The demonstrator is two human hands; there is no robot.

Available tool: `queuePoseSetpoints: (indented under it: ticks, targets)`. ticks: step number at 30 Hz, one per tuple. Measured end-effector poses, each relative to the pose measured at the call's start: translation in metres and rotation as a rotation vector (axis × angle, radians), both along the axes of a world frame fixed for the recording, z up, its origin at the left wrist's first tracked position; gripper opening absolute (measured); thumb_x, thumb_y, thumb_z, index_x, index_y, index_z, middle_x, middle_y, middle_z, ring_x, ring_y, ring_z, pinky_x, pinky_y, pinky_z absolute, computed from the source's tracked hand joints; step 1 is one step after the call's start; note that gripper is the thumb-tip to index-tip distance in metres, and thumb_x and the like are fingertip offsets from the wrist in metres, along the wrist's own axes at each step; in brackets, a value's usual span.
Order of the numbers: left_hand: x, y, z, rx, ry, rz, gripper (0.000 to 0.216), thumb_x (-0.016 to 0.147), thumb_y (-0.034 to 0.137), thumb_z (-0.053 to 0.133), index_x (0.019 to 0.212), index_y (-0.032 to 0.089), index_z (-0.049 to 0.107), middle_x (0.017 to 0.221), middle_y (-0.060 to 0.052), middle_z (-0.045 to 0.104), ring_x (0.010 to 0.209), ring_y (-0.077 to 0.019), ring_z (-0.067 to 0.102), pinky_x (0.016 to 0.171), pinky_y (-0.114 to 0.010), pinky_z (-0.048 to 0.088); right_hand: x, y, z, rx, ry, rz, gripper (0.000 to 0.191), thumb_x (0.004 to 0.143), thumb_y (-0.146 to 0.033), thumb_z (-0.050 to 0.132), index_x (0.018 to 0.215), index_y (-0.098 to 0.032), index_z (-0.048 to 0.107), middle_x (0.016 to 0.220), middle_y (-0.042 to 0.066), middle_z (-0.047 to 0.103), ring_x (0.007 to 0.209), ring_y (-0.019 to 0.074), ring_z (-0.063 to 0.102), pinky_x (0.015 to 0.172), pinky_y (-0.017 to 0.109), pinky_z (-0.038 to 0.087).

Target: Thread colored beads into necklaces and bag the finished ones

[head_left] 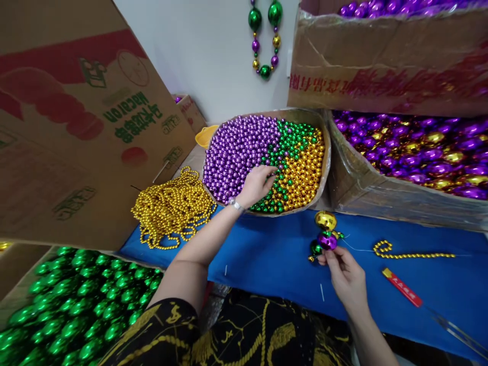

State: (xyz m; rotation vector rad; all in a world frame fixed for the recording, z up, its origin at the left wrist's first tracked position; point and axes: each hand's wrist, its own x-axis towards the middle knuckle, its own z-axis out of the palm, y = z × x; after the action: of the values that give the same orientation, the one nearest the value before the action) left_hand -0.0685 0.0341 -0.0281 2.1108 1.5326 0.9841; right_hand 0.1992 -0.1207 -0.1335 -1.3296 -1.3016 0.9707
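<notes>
My left hand [259, 184] reaches over a box of small beads, above the green beads [292, 140] and beside the purple beads [242, 147] and gold beads [305, 170]. Its fingers are bent with the thumb close to them; whatever they pinch is too small to make out. Over the blue table my right hand [345, 272] grips a string of beads [327, 240], with large gold, purple and green balls and smaller ones bunched at the fingertips. A thin thread runs right from this bunch to a short gold bead chain [415, 254] lying on the cloth.
Gold bead chains [173, 206] lie piled left of the bead box. Boxes of purple and gold balls [423, 147] stand right, green balls [80, 300] lower left. A tall carton [76, 117] leans left. Red-handled tweezers [402, 288] lie right. A bead necklace [265, 71] hangs on the wall.
</notes>
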Motion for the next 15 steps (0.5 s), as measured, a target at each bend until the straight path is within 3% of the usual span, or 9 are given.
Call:
queuePoseSetpoints:
  ticks: [3, 6, 13, 15]
  targets:
    - [-0.009, 0.028, -0.002, -0.03, 0.531, 0.042, 0.023, 0.092, 0.015, 0.047, 0.099, 0.014, 0.069, 0.103, -0.015, 0.066, 0.102, -0.0275, 0.053, 0.091, -0.043, 0.039, 0.001, 0.0, 0.001, 0.022, -0.05, -0.008, 0.022, 0.09, -0.041, 0.061, 0.095, -0.019, 0.065, 0.075, 0.004, 0.071, 0.066, 0.0184, 0.072, 0.064, 0.029, 0.061]
    - [0.0, 0.037, -0.007, -0.039, 0.733, 0.05, 0.03, 0.093, 0.01, 0.038, 0.098, 0.013, 0.067, 0.105, -0.018, 0.063, 0.105, -0.0301, 0.049, 0.084, -0.042, 0.039, 0.0, -0.002, 0.003, 0.058, -0.11, 0.007, 0.02, 0.092, -0.038, 0.06, 0.096, -0.02, 0.065, 0.078, 0.003, 0.07, 0.068, 0.0171, 0.072, 0.065, 0.027, 0.06]
    - [0.008, 0.04, -0.008, -0.075, 0.6, 0.11, 0.018, 0.092, 0.01, 0.045, 0.096, 0.007, 0.062, 0.112, -0.022, 0.059, 0.11, -0.0306, 0.051, 0.081, -0.039, 0.043, -0.004, -0.005, 0.014, 0.131, -0.177, 0.014, 0.017, 0.094, -0.035, 0.056, 0.096, -0.02, 0.065, 0.08, 0.002, 0.067, 0.068, 0.0146, 0.071, 0.06, 0.022, 0.059]
    - [0.006, 0.033, -0.004, -0.105, 0.391, 0.097, 0.016, 0.094, 0.018, 0.049, 0.097, 0.008, 0.061, 0.107, -0.019, 0.062, 0.102, -0.0253, 0.055, 0.078, -0.034, 0.044, -0.005, -0.005, 0.015, 0.154, -0.205, 0.019, 0.017, 0.095, -0.034, 0.055, 0.096, -0.02, 0.065, 0.082, 0.002, 0.066, 0.067, 0.0143, 0.071, 0.058, 0.022, 0.058]
